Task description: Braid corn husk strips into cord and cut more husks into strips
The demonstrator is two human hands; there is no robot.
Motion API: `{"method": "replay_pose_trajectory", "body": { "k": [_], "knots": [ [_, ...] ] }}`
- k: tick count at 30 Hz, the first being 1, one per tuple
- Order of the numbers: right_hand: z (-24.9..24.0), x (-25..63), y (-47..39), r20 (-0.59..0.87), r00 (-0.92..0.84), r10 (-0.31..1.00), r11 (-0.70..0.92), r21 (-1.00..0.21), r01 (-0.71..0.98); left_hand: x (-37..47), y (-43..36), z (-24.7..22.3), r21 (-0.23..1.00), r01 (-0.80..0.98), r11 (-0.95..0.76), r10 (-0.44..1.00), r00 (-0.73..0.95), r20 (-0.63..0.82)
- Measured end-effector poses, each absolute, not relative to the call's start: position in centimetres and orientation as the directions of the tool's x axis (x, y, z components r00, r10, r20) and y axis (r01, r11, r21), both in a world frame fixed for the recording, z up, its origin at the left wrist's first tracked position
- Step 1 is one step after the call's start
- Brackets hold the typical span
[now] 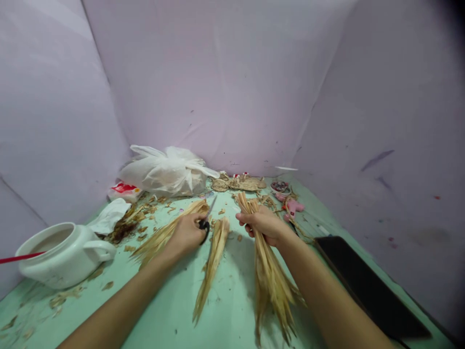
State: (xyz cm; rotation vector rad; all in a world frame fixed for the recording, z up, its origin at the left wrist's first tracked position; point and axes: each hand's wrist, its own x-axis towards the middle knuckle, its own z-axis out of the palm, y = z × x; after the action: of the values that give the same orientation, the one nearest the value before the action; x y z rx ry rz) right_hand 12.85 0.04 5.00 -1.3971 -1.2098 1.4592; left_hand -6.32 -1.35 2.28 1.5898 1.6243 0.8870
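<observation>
My right hand (267, 224) is closed around a thick bundle of dried corn husks (274, 281), the cut-looking ends up and the frayed tips hanging down toward me. My left hand (187, 234) grips black-handled scissors (205, 230), their blade pointing away from me. Beneath and beyond that hand lies a fan of husks (154, 242), partly covered by it. Between both hands, a smaller husk bunch (212, 271) rests on the green tabletop (232, 300).
A white pot (65, 278) with a red stick (22, 258) stands at left, near husk scraps (129, 220). Behind are a tied white plastic bag (167, 174) and woven pieces (247, 183). At right lie a pink object (293, 207) and a black flat slab (366, 286).
</observation>
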Motion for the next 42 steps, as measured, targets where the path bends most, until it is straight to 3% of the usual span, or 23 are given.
{"method": "replay_pose_trajectory", "body": {
  "k": [3, 7, 11, 15, 18, 22, 24, 26, 28, 30, 35, 39, 42],
  "knots": [
    [5.0, 12.1, -0.1, -0.333, -0.206, 0.92, -0.363, -0.923, -0.126, -7.3, -1.7, 4.5, 0.978, 0.197, 0.068, 0.997, 0.023, -0.074],
    [4.6, 10.9, -0.4, -0.353, -0.377, 0.857, -0.491, -0.781, -0.385, -6.5, -3.2, 6.1, 0.989, 0.12, 0.082, 0.988, 0.119, -0.097],
    [4.5, 10.0, -0.7, -0.316, -0.392, 0.864, -0.485, -0.729, -0.483, -4.7, -4.0, 5.3, 0.973, 0.225, 0.058, 0.978, 0.183, -0.101],
    [5.3, 10.9, -0.5, -0.364, -0.345, 0.865, -0.494, -0.735, -0.463, -4.8, -3.5, 4.0, 0.919, 0.386, -0.08, 0.994, 0.103, 0.044],
    [6.3, 12.8, 0.2, -0.332, -0.258, 0.907, -0.417, -0.788, -0.453, -5.2, -3.4, 3.4, 0.797, 0.587, -0.139, 0.99, 0.053, 0.134],
    [6.6, 14.8, 0.9, -0.287, -0.084, 0.954, -0.296, -0.872, -0.391, -4.5, -4.0, 3.0, 0.562, 0.818, -0.12, 0.991, 0.07, 0.11],
    [5.9, 14.8, 1.1, -0.28, -0.035, 0.959, -0.276, -0.908, -0.316, -4.0, -4.1, 2.9, 0.551, 0.829, -0.099, 0.993, 0.044, 0.112],
    [4.7, 14.2, 1.3, -0.314, 0.011, 0.949, -0.304, -0.927, -0.217, -4.1, -3.7, 3.0, 0.684, 0.727, -0.049, 0.996, -0.018, 0.09],
    [3.5, 13.3, 1.5, -0.367, 0.041, 0.929, -0.358, -0.922, -0.148, -4.7, -3.2, 3.3, 0.859, 0.51, 0.049, 0.995, -0.095, 0.0],
    [2.5, 12.5, 1.5, -0.4, 0.041, 0.916, -0.392, -0.91, -0.134, -5.7, -2.6, 3.5, 0.96, 0.251, 0.126, 0.987, -0.132, -0.095],
    [2.2, 10.9, 0.7, -0.337, -0.085, 0.938, -0.347, -0.893, -0.286, -6.8, -2.2, 3.6, 0.951, -0.205, 0.232, 0.972, 0.019, -0.234],
    [2.9, 10.1, -0.1, -0.207, -0.163, 0.965, -0.257, -0.871, -0.419, -5.9, -2.9, 3.2, 0.915, -0.265, 0.303, 0.951, 0.146, -0.273],
    [3.1, 9.7, -0.3, -0.146, -0.077, 0.986, -0.164, -0.92, -0.356, -5.2, -3.2, 3.2, 0.947, -0.109, 0.301, 0.951, 0.102, -0.291]
  ]
}}
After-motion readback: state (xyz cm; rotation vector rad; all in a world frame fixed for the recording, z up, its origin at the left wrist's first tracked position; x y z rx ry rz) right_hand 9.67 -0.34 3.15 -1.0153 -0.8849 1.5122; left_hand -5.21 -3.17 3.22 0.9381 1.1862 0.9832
